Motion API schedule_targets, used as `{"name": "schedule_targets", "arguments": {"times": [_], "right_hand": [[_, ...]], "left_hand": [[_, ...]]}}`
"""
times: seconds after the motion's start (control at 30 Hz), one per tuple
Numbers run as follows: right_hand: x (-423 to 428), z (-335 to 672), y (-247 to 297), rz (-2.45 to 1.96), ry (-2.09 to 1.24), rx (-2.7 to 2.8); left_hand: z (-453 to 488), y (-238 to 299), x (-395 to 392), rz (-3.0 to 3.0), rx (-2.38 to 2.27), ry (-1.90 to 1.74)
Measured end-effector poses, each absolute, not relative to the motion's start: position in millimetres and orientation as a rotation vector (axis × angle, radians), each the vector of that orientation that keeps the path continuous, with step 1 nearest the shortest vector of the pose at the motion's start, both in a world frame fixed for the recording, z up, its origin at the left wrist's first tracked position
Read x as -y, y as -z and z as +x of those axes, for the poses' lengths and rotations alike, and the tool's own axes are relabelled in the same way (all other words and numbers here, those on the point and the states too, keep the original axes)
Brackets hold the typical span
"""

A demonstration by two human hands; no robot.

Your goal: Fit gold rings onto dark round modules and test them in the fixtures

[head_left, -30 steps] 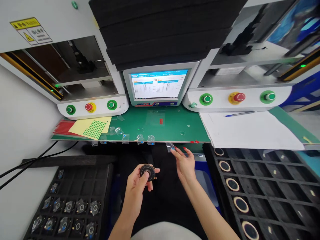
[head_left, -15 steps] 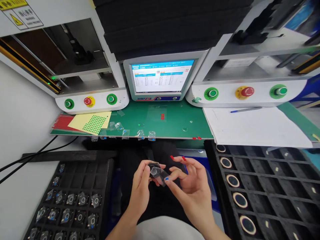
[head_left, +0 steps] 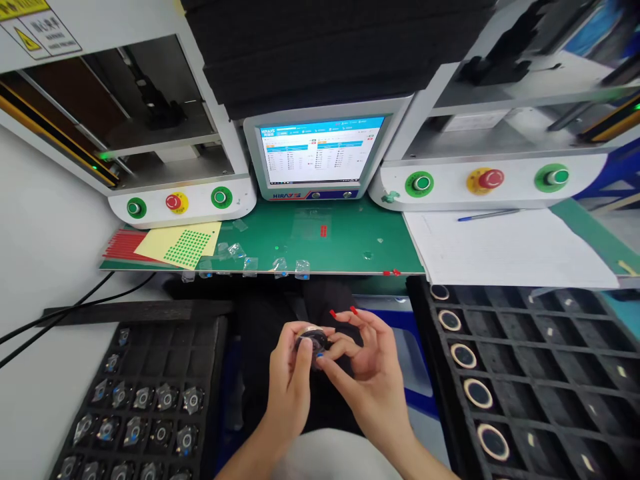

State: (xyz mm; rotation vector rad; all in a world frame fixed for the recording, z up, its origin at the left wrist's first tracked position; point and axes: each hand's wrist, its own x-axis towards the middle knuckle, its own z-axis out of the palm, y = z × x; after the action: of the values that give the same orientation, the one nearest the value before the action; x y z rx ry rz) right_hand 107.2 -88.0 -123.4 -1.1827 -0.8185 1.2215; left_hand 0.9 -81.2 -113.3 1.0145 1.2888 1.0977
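My left hand (head_left: 293, 373) grips a small round black part (head_left: 313, 340) with a pale, shiny rim, its thumb lying across the front. A piece of clear film with a blue dot (head_left: 319, 356) is at the part's lower right. My right hand (head_left: 373, 363) pinches the film by the blue dot between thumb and a finger, close against the part. Two other fingers of that hand are raised, with red at their tips. Fingers cover much of the part and the film.
On the left, a black tray (head_left: 173, 353) holds film-covered parts; on the right, another tray (head_left: 520, 407) holds round pale-rimmed parts. Along the green bench (head_left: 340, 250) lie film pieces, sticker sheets (head_left: 187, 243), paper (head_left: 500, 247) and a pen (head_left: 487, 216). Behind stand a screen (head_left: 320, 153) and button panels.
My right hand has moved left, toward the part. The film, stretched out from the part before, now sits close to it. My left thumb has shifted across the part's front.
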Motion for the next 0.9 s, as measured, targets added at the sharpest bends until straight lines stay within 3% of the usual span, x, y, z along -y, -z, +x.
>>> {"name": "schedule_targets", "arguments": {"times": [0.27, 0.43, 0.77, 0.9], "right_hand": [[88, 104, 125, -1.245, -1.253, 0.776], [87, 106, 131, -1.293, -1.062, 0.766], [84, 121, 133, -1.096, -1.357, 0.409], [85, 181, 173, -1.453, -0.933, 0.595]], "left_hand": [[6, 120, 86, 1.049, -1.343, -1.198], [7, 121, 87, 1.071, -1.427, -1.252], [27, 128, 82, 1.148, -1.324, -1.163], [31, 138, 74, 1.206, -1.287, -1.064]]}}
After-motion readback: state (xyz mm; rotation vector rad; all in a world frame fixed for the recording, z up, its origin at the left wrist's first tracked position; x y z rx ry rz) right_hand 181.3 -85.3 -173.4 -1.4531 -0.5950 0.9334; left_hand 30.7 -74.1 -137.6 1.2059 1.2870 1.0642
